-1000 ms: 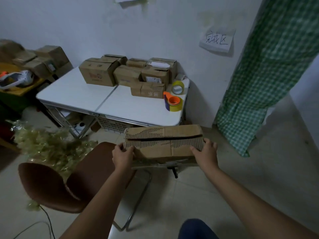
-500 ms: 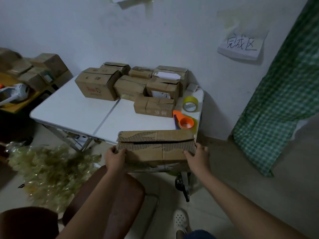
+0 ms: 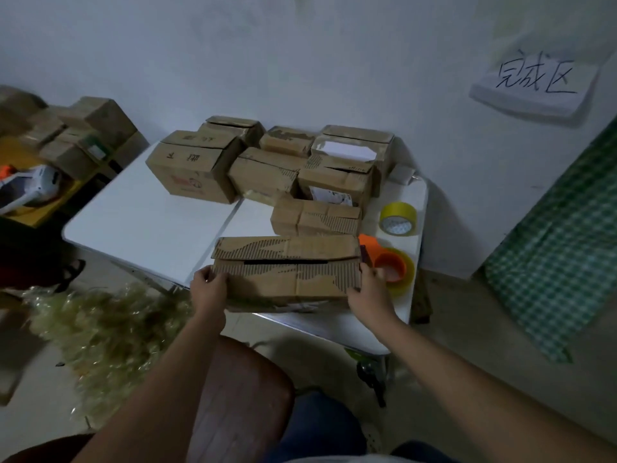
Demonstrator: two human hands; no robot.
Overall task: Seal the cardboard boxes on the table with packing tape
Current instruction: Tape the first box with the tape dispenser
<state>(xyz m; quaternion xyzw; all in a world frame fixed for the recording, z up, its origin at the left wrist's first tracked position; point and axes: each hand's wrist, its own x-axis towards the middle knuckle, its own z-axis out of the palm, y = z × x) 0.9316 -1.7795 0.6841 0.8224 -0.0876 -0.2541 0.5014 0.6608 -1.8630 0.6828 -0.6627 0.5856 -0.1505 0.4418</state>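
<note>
A worn brown cardboard box [image 3: 287,272] with torn, ribbed flaps and a dark gap along its top seam is at the front edge of the white folding table [image 3: 143,225]. My left hand [image 3: 210,289] grips its left end and my right hand [image 3: 369,292] grips its right end. Just right of the box lies an orange tape dispenser with a yellowish roll [image 3: 394,267]. Behind that a loose yellow tape roll [image 3: 399,218] lies on the table. Several other cardboard boxes [image 3: 267,168] stand grouped at the back of the table.
A brown chair [image 3: 240,392] is between me and the table. A heap of crinkled clear film [image 3: 100,332] lies on the floor at left. More boxes [image 3: 80,135] are stacked on a yellow surface far left. A green checked curtain [image 3: 564,242] hangs at right, under a paper sign [image 3: 534,85].
Both hands have carried the box up and forward, from above the chair and floor to the table's front edge. My view has moved closer to the table.
</note>
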